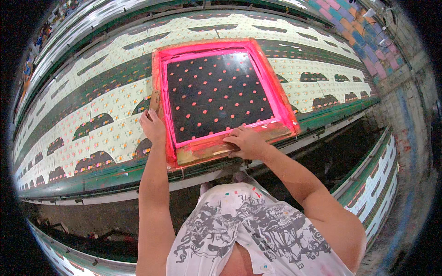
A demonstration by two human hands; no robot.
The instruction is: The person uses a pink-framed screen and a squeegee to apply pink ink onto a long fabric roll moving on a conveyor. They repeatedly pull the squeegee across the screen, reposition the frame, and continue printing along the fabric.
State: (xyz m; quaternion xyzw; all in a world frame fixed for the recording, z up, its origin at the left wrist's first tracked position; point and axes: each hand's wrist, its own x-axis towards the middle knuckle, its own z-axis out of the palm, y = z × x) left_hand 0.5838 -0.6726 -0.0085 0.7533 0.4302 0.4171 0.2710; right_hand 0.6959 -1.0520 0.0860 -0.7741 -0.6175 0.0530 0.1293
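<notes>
A screen printing frame [287,108] lies on the long printing table, its wooden sides smeared with bright pink ink. Its dark mesh [218,96] carries rows of small pinkish-orange dots. My left hand [153,126] holds the frame's left side near a strip of brown tape or wood, the fingers curled at the edge. With bent fingers, my right hand [247,143] grips the near bar of the frame, right of its middle. Pale floral-printed fabric pieces [103,108] with dark curved cutouts spread on both sides of the frame; what lies under it is hidden.
The table's green edge [115,180] runs along my front. Behind me stands another table [375,179] with printed pieces. More long tables [92,23] stretch beyond. At the far right are a colourful brick-patterned surface [352,27] and a grey floor [405,152].
</notes>
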